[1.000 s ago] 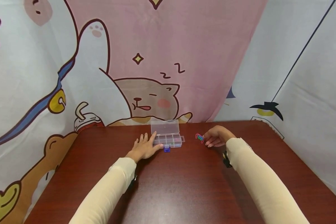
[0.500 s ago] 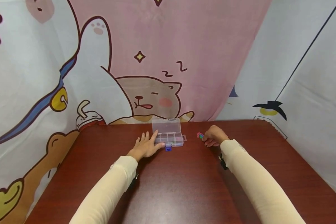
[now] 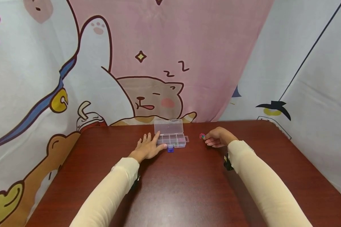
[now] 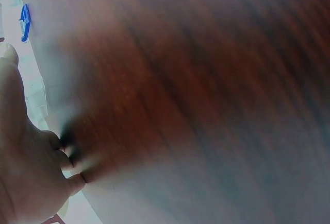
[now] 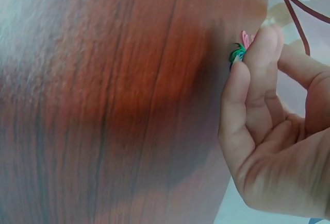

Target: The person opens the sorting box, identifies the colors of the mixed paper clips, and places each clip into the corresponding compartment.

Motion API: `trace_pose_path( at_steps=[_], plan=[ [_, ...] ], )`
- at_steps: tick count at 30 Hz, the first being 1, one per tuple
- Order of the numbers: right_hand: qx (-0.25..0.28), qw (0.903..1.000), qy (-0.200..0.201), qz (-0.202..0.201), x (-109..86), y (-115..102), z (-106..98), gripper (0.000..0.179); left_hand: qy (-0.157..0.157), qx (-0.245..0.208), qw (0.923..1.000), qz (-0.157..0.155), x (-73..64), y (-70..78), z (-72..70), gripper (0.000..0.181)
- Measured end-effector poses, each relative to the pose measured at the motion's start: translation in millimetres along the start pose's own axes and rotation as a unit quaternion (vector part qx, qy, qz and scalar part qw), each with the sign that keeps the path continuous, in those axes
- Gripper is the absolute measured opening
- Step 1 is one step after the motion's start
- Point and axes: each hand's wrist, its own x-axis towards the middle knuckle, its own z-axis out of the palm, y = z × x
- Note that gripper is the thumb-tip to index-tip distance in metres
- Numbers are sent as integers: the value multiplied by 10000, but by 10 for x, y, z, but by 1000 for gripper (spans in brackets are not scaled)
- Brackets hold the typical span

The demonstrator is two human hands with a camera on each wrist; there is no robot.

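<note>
My left hand (image 3: 148,148) lies spread beside a clear plastic compartment box (image 3: 173,136), fingers straight, thumb on its front edge and index finger over its left end. The box's lid (image 3: 169,126) stands raised at the back, and a blue latch (image 3: 170,150) sticks out in front. In the left wrist view this blue latch (image 4: 25,23) shows beyond the thumb. To the right of the box, my right hand (image 3: 220,137) pinches at a small bunch of coloured paper clips (image 3: 202,136). Pink and green paper clips (image 5: 238,51) show at the thumb and fingertips; the hand hides part of the bunch.
Small coloured bits (image 3: 181,140) lie in the right compartments of the box. The brown wooden table (image 3: 170,186) reaches back to a cartoon-printed curtain (image 3: 210,63), which also hangs at both sides.
My right hand has shifted slightly left over the paper clips, and fewer of them show now. The left hand keeps its place on the box. The head view has shifted slightly.
</note>
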Motion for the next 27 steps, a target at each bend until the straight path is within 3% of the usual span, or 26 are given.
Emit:
trace_pose_path(
  at_steps=[4,13,22,27],
  plan=[
    [344,9992,-182,18,0,-30,9,16,-23,7,10000,-4,11,-13,4,85],
    [757,9965,-301,-178,-13,-161,141,37,-47,25,10000,-21,16,-21,19,85],
    [792,9933,-702,-458,-61,-383,332,17,-63,12,10000,-28,-13,-2,-7,84],
    [752,9937,-694,-451,-35,-480,457,25,-19,-29,10000,17,-14,-1,-16,83]
  ],
)
